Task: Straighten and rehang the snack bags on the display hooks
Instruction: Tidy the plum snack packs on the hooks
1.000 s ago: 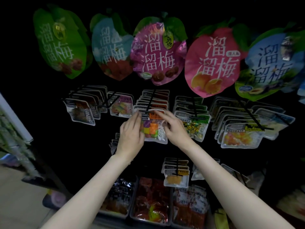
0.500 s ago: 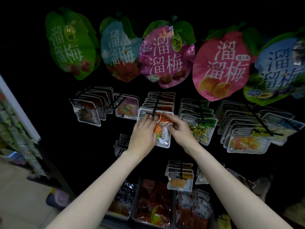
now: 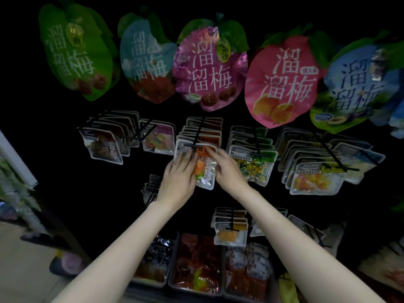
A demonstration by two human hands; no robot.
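A clear snack bag (image 3: pixel 205 173) with orange and green candy hangs at the front of the middle black hook (image 3: pixel 198 132). My left hand (image 3: pixel 178 180) lies over its left half, fingers reaching up to the header near the hook's tip. My right hand (image 3: pixel 226 169) holds the bag's right edge, its fingers up at the orange header. More bags of the same kind (image 3: pixel 205 127) hang behind it on that hook.
Neighbouring hooks carry rows of bags: a dark one (image 3: pixel 105 145) at left, a green-labelled one (image 3: pixel 253 162) at right, a yellow-fruit one (image 3: pixel 314 180) further right. Big plum-shaped packs (image 3: pixel 209 68) hang above. Trays of red packets (image 3: pixel 196 265) sit below.
Both hands have closed in on the front bag and moved up to its header at the hook tip. The camera view has shifted slightly.
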